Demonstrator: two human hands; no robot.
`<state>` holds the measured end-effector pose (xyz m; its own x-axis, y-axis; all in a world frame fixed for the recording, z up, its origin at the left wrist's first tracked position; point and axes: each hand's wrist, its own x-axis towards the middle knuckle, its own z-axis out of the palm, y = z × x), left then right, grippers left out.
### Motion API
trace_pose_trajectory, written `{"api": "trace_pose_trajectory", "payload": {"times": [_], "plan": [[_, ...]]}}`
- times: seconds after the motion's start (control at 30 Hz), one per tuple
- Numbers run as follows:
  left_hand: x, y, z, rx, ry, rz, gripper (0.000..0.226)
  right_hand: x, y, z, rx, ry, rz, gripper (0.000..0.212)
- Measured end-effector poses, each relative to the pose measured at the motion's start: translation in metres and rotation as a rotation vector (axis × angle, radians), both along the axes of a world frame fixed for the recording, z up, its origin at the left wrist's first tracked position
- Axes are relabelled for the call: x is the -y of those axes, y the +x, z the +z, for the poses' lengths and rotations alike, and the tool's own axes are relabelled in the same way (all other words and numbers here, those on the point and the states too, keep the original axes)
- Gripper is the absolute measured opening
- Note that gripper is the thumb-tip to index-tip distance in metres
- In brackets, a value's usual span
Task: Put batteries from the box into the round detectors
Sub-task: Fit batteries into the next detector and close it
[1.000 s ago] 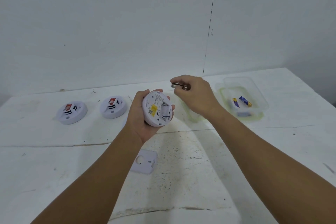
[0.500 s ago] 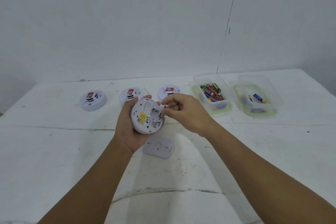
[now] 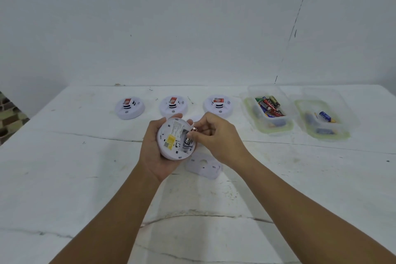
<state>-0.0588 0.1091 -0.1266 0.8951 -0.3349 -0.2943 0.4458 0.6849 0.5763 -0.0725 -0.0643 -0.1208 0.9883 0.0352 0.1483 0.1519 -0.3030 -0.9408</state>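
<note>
The left hand (image 3: 157, 152) grips a detector (image 3: 174, 139) back-up above the table (image 3: 64, 178), while the right hand (image 3: 218, 137) pinches a battery (image 3: 189, 138) at its open compartment. The battery box (image 3: 266, 111) sits far right, beside three more detectors.

Round white detector (image 3: 171, 139) held back side up above the table, yellow label on its back, battery bay open. Dark battery (image 3: 188, 140) lies partly in the bay, tilted. Clear box (image 3: 249, 111) at far right holds loose mixed batteries (image 3: 269, 106).
</note>
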Motion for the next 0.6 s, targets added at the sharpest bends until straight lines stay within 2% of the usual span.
{"api": "trace_pose_trajectory", "payload": {"times": [0.3, 0.6], "plan": [[0.001, 0.005, 0.000, 0.016, -0.039, -0.003, 0.039, -0.008, 0.000, -0.004, -0.005, 0.031, 0.016, 0.015], [0.007, 0.008, 0.001, 0.012, -0.047, -0.014, 0.039, 0.003, 0.003, -0.007, -0.063, 0.147, 0.057, 0.025]]}}
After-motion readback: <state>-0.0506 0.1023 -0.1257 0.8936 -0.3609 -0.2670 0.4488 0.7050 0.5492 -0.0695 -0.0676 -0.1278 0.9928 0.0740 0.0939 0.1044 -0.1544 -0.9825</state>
